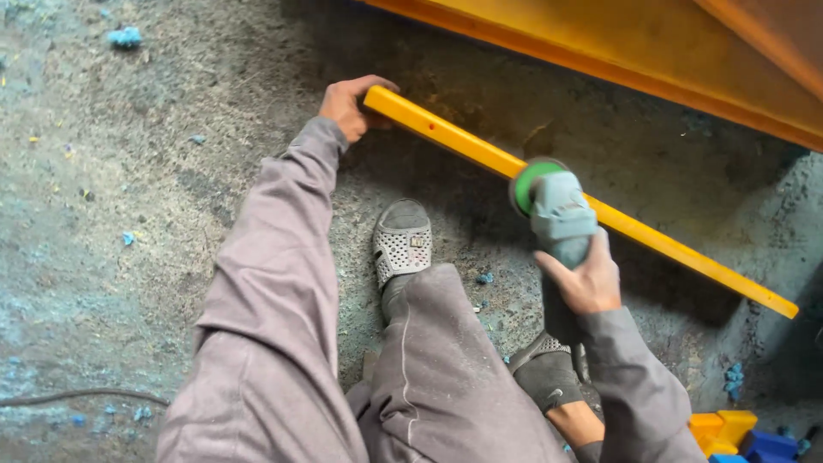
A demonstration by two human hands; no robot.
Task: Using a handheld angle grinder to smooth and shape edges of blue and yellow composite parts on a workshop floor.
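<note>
Hands work well apart along a long yellow bar (591,213) that runs slantwise from upper left to lower right above a rough, dusty concrete floor (129,214). The left hand (350,106) is clamped on the bar's upper-left end, fingers curled over the top edge. The right hand (585,281) is wrapped around the dark handle of a grey angle grinder (559,214), whose green disc (529,183) sits against the bar near its middle. Both arms wear grey sleeves, and grey trousers dusted with pale specks fill the lower middle of the view. A grey perforated shoe (401,240) stands on the floor just below the bar, between the two arms; a second dark shoe (543,370) rests under the right forearm. A broad yellow beam (617,43) crosses the upper right corner, beyond the bar. Blue scraps (125,36) lie scattered over the floor at left. Yellow and blue blocks (735,433) sit in the bottom right corner. A thin dark cable (77,395) trails along the floor at lower left.
</note>
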